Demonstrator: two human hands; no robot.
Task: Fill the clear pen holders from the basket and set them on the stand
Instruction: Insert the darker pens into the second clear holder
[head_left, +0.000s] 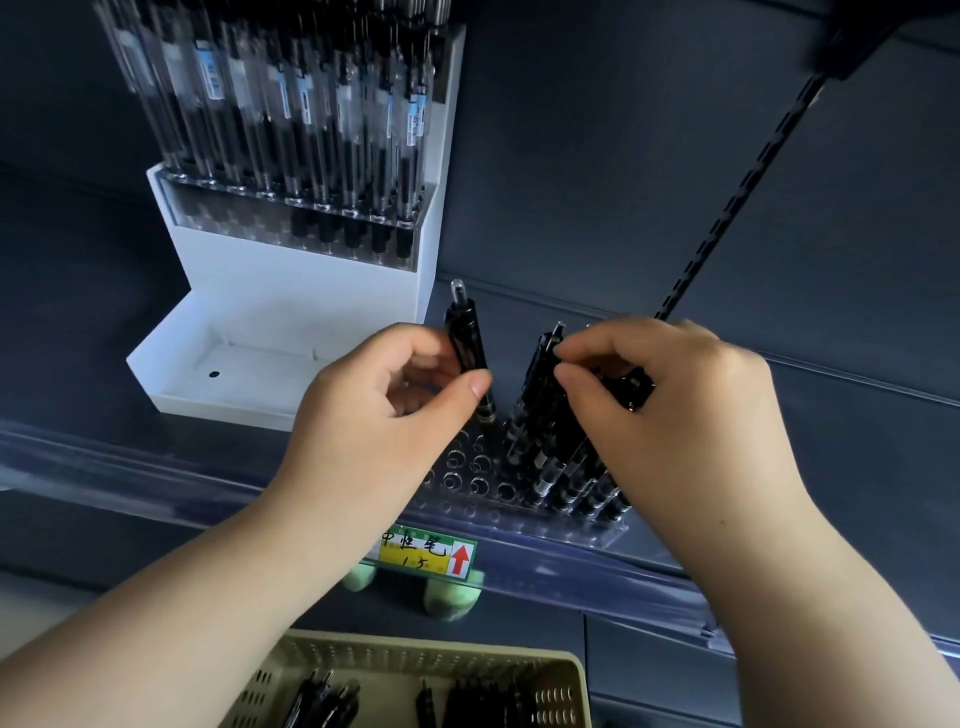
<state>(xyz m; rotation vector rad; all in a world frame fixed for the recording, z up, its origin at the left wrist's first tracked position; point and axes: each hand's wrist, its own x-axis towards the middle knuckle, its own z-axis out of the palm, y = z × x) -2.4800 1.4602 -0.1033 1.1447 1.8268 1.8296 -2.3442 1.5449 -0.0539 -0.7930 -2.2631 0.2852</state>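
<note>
The dark shelf (779, 322) carries all the work and has a clear plastic rail (156, 467) along its front edge. A white stand (311, 312) sits at the left rear. Its upper step holds a filled holder (291, 228) packed with clear-barrelled pens in upright rows, and its lower step shows a bare white floor with one small dark hole. A beige perforated basket (571, 670) lies at the near edge of view, below the shelf, with loose pens (478, 701) in it. The left hand (384, 410) is narrowed to a pinch, thumb and fingers closed on a single black pen (467, 348), which stands nearly upright with its clear cap uppermost and its lower end at the holder's back row. The right hand (670, 405) is curled, thumb and fingertips gripping the tops of the standing pens (561, 457). The clear pen holder (467, 483) rests at the front of the shelf, just behind the rail, between the two hands. Its right part is filled with the standing pens, which lean slightly left, and its left part shows open round holes. A green and yellow price label (426, 553) with handwritten characters and a red upward arrow is fixed to the rail directly below the holder.
</note>
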